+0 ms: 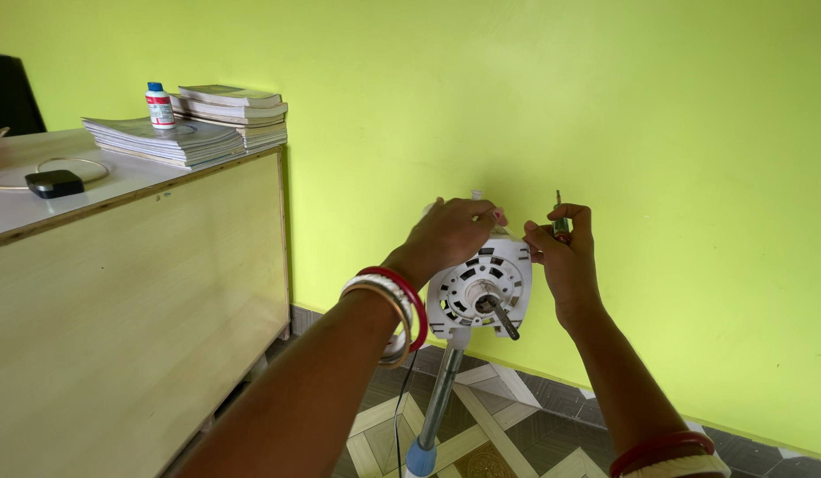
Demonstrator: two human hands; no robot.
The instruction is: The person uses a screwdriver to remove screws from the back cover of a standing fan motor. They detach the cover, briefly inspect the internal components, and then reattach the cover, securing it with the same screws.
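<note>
In the head view, the fan motor point(480, 290) sits in the middle of the frame, just below centre, on top of a metal pole point(439, 389) that runs down to the patterned floor point(508, 434) at the bottom edge. Its white vented housing faces the camera, with a bare steel shaft point(501, 317) sticking out toward the lower right.

The left hand point(450, 235) rests over the upper left of the housing, fingers curled together on its top edge; whether they pinch some small part there cannot be told. The right hand point(563, 252) is at the upper right of the housing, its fingers clamped on a screwdriver point(560, 221) whose thin tip points up in front of the green wall point(605, 106).

The motor looks heavy for its size and rigid, while its plastic housing seems thin and liable to crack at the vents. The solid rim or the pole just under it would be the safer places to hold; the smooth shaft would likely slip.

In the upper left, a tabletop point(21, 212) carries stacked books point(193, 124) and a small white bottle point(160, 106) with a blue cap and a red-and-green label. A flat black box point(54, 183) lies nearer the left edge, with a pale cord looped beside it.
</note>
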